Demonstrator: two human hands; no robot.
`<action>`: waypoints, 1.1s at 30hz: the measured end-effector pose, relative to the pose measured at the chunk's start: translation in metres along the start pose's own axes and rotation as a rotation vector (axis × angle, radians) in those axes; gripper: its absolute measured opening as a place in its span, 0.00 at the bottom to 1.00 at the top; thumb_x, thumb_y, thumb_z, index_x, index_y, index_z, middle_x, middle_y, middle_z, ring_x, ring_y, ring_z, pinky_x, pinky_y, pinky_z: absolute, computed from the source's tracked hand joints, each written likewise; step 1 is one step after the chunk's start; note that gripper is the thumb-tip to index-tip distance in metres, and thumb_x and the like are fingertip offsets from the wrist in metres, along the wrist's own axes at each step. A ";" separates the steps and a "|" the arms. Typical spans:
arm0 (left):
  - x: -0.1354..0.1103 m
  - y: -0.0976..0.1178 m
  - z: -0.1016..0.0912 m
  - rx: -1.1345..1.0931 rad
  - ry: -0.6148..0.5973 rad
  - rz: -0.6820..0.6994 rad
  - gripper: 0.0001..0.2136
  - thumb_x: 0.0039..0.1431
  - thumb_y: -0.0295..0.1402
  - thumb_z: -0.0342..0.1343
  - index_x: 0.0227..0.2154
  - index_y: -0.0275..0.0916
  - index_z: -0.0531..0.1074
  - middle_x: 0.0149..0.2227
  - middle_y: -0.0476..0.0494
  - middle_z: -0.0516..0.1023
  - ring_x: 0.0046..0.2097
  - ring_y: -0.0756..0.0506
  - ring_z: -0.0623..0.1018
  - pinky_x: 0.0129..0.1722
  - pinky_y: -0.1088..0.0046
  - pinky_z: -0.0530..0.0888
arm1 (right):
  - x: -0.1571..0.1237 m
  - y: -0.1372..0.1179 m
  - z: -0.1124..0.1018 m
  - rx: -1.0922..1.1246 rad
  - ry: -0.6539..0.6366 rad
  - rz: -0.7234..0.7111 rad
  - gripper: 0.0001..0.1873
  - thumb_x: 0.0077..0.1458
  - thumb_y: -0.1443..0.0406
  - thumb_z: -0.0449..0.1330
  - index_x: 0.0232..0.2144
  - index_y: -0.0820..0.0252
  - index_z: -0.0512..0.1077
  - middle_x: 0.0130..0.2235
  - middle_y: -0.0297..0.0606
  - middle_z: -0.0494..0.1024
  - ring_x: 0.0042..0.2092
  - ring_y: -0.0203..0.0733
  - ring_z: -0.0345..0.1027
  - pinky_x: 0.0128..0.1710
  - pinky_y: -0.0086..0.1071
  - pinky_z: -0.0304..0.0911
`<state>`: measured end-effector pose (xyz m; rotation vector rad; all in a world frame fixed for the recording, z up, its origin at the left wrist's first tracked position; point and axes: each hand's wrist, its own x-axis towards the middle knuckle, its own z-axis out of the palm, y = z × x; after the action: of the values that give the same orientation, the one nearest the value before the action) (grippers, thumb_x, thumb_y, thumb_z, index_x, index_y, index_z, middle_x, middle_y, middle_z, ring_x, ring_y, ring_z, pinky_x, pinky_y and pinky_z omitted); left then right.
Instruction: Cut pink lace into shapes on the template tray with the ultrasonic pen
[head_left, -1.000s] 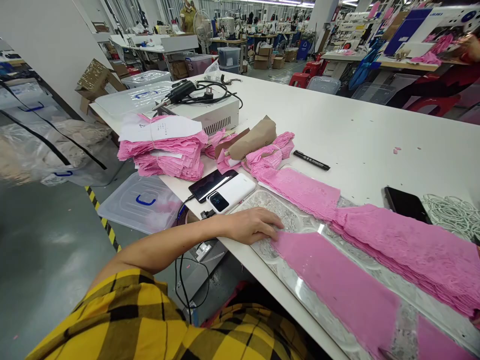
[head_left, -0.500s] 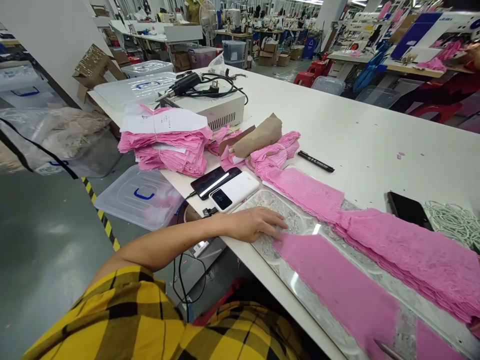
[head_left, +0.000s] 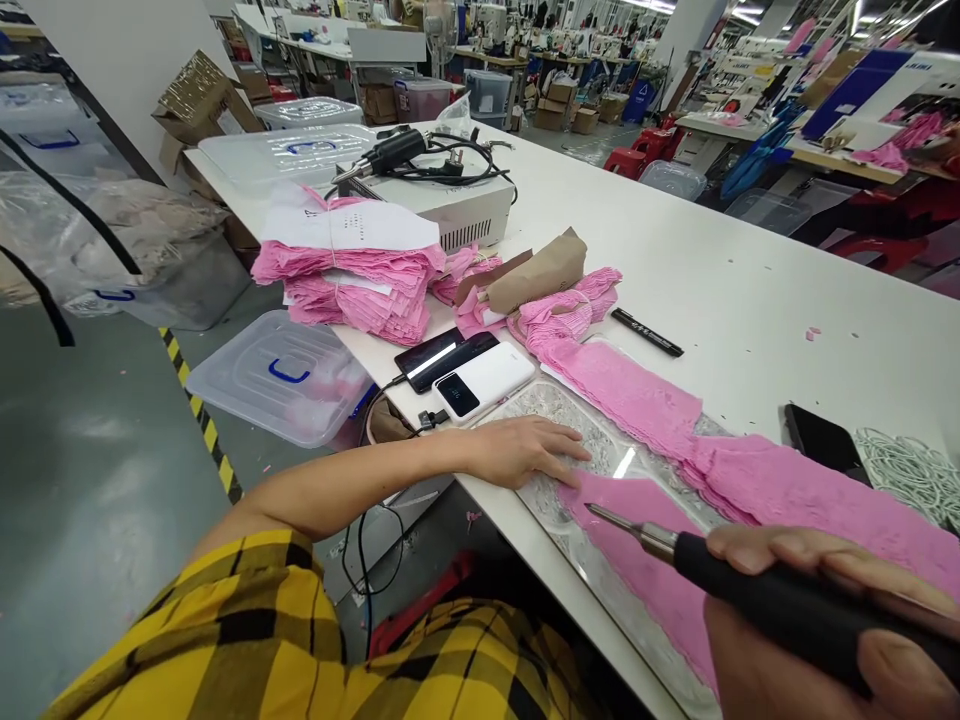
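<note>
My left hand (head_left: 525,450) lies flat with fingers stretched out, fingertips touching the left end of a pink fabric piece (head_left: 637,560). The piece lies on a clear, patterned plastic board (head_left: 555,408) along the table edge. In my right hand (head_left: 772,650) is a soldering iron (head_left: 750,580), its black handle gripped and its thin metal tip pointing left. That tip appears over the fabric near my left fingers; whether it touches cannot be told. Behind the piece runs a layered stack of pink fabric (head_left: 825,480), partly hidden by my right hand.
Tied pink bundles (head_left: 360,290), a grey-white box (head_left: 472,210) with a black corded tool (head_left: 397,150), a white power bank (head_left: 487,380), a marker (head_left: 646,332), a black phone (head_left: 825,440) and pale green elastic cords (head_left: 911,470) lie on the table (head_left: 675,250).
My right hand has come into view with the soldering iron, whose tip moved from the bottom edge up and left towards my left hand. The view has shifted slightly; my left hand stays on the fabric end.
</note>
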<state>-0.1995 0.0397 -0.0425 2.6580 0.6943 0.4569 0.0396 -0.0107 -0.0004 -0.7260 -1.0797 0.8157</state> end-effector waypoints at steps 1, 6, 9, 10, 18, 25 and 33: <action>0.000 0.000 0.000 -0.004 0.005 0.006 0.24 0.49 0.13 0.52 0.47 0.38 0.77 0.59 0.39 0.71 0.64 0.39 0.65 0.61 0.61 0.65 | 0.002 0.003 0.007 0.002 -0.016 -0.040 0.12 0.38 0.62 0.53 0.27 0.58 0.70 0.25 0.32 0.66 0.22 0.39 0.62 0.21 0.38 0.61; 0.000 0.000 0.001 -0.019 -0.011 -0.007 0.25 0.50 0.13 0.50 0.47 0.41 0.77 0.60 0.41 0.70 0.65 0.40 0.63 0.62 0.63 0.64 | 0.001 0.011 0.022 -0.006 -0.062 -0.070 0.12 0.36 0.64 0.52 0.27 0.59 0.70 0.25 0.34 0.66 0.23 0.41 0.63 0.20 0.37 0.59; 0.000 0.000 0.001 -0.014 -0.019 -0.015 0.25 0.52 0.14 0.50 0.48 0.43 0.77 0.60 0.44 0.69 0.65 0.41 0.63 0.62 0.63 0.64 | 0.000 0.013 0.021 -0.029 -0.063 -0.070 0.12 0.36 0.63 0.52 0.27 0.59 0.70 0.24 0.33 0.66 0.22 0.40 0.63 0.19 0.36 0.59; 0.000 0.000 0.001 -0.010 -0.018 -0.011 0.25 0.52 0.14 0.50 0.48 0.42 0.77 0.60 0.44 0.69 0.65 0.40 0.62 0.61 0.62 0.64 | 0.000 0.014 0.021 -0.034 -0.059 -0.072 0.12 0.36 0.63 0.52 0.27 0.59 0.70 0.24 0.33 0.66 0.22 0.39 0.62 0.20 0.36 0.60; 0.002 0.002 0.000 0.033 -0.038 -0.015 0.24 0.53 0.15 0.50 0.49 0.43 0.76 0.61 0.43 0.68 0.65 0.40 0.63 0.60 0.63 0.64 | -0.001 0.014 0.022 -0.033 -0.047 -0.070 0.12 0.36 0.63 0.53 0.27 0.59 0.70 0.24 0.33 0.65 0.23 0.40 0.62 0.20 0.37 0.60; 0.001 0.001 0.003 0.052 0.022 0.015 0.24 0.52 0.16 0.51 0.48 0.43 0.77 0.60 0.42 0.69 0.63 0.40 0.65 0.59 0.63 0.66 | -0.005 0.009 0.022 -0.075 -0.052 -0.038 0.11 0.38 0.64 0.53 0.28 0.57 0.70 0.26 0.34 0.64 0.24 0.41 0.61 0.25 0.43 0.64; 0.002 0.002 0.002 0.037 0.010 -0.012 0.24 0.51 0.16 0.51 0.48 0.43 0.77 0.61 0.42 0.68 0.63 0.40 0.66 0.60 0.62 0.65 | -0.005 0.011 0.023 -0.080 -0.077 -0.066 0.12 0.38 0.63 0.53 0.29 0.59 0.70 0.26 0.35 0.68 0.24 0.42 0.64 0.23 0.42 0.64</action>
<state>-0.1960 0.0387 -0.0424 2.6863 0.7286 0.4582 0.0145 -0.0062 -0.0050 -0.7273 -1.2051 0.7519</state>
